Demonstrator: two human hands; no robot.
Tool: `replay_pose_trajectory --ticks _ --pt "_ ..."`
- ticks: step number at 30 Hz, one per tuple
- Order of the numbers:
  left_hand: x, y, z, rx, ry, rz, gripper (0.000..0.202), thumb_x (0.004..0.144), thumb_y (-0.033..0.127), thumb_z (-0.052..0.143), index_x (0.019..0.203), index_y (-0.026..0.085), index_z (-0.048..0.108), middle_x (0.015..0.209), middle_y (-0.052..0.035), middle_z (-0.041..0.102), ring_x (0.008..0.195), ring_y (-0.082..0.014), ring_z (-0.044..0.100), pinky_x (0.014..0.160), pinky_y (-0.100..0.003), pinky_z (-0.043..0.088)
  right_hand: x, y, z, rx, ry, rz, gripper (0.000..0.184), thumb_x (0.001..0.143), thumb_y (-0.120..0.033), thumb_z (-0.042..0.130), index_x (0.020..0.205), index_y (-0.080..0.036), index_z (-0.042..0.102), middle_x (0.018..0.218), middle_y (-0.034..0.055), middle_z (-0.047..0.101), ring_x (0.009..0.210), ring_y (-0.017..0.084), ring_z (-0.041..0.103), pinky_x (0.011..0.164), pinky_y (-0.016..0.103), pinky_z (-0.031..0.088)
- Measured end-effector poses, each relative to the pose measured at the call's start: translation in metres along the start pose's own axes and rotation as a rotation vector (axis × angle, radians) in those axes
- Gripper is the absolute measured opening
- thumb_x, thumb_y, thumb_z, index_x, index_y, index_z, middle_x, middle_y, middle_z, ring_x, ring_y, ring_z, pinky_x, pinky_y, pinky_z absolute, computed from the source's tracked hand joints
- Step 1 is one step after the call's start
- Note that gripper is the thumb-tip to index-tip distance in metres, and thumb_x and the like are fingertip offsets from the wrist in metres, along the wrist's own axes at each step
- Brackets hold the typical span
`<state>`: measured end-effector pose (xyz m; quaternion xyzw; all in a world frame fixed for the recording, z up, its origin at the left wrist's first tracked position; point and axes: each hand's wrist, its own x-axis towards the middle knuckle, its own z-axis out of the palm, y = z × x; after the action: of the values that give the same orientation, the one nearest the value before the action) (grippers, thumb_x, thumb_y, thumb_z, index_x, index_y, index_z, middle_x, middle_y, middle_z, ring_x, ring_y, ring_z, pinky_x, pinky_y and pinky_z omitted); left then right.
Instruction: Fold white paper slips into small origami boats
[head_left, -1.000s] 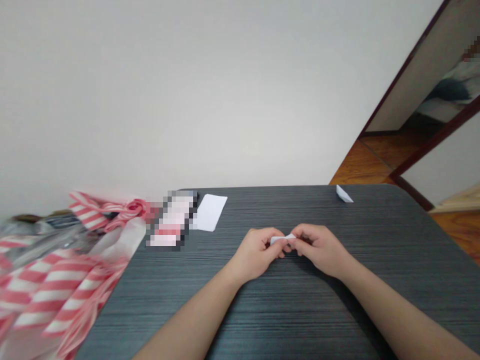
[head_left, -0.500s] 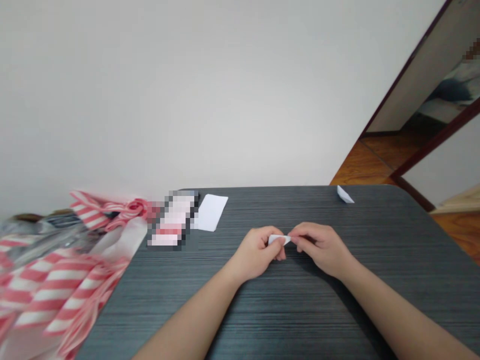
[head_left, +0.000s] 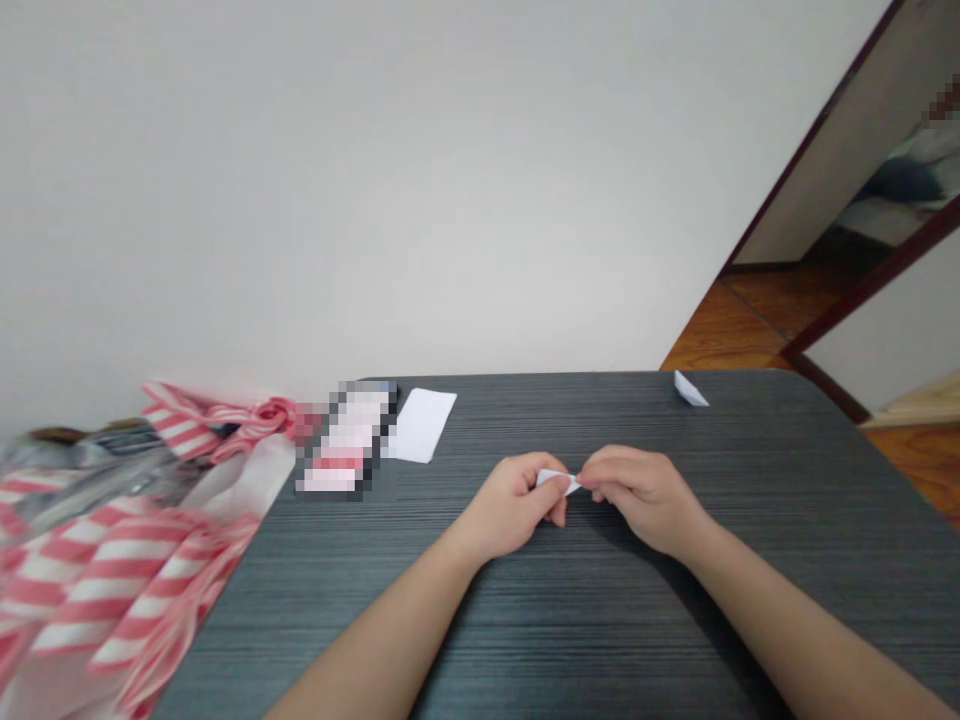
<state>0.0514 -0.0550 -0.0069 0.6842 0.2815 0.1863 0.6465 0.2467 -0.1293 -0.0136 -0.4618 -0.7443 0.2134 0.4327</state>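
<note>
Between thumb and fingers, my left hand (head_left: 517, 505) pinches a small folded piece of white paper (head_left: 553, 479). My right hand (head_left: 641, 492) has its fingertips closed on the pointed right end of that same paper. Both hands are held over the middle of the dark table (head_left: 525, 630). Part of the paper is covered by my left thumb and the right fingertips. Another small folded white paper (head_left: 688, 389) lies near the far right of the table.
A stack or sheet of white paper (head_left: 426, 425) lies at the back left, beside a blurred-out phone-like object (head_left: 349, 438). Red-and-white striped fabric (head_left: 127, 560) and clear plastic are heaped left of the table. A white wall (head_left: 480, 200) rises behind its far edge.
Fingers of my right hand have shifted very slightly on the paper's tip, and the lower fingers of my left hand have moved a little. Everything else stays in place.
</note>
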Motion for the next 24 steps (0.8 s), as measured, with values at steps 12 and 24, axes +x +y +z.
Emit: replay_pose_trajectory --ticks 12,24 --pt "-0.001 0.000 0.000 0.085 0.044 0.019 0.025 0.093 0.033 0.052 0.077 0.016 0.060 0.058 0.0018 0.061 0.056 -0.0110 0.054 0.060 -0.022 0.041 0.001 -0.006 0.001 -0.056 -0.003 0.041 0.018 0.096 -0.017 0.052 0.094 -0.022 0.069 0.085 0.0040 0.072 0.079 0.016 0.067 0.073 0.027 0.051" --pt "-0.002 0.003 0.001 0.214 0.051 0.070 0.021 0.093 0.029 0.051 0.079 0.016 0.061 0.059 0.0027 0.060 0.057 -0.0102 0.052 0.059 -0.021 0.039 0.006 -0.011 0.001 0.032 -0.169 0.407 0.029 0.095 -0.020 0.049 0.070 -0.017 0.064 0.056 -0.0014 0.060 0.053 0.012 0.057 0.056 0.022 0.042"
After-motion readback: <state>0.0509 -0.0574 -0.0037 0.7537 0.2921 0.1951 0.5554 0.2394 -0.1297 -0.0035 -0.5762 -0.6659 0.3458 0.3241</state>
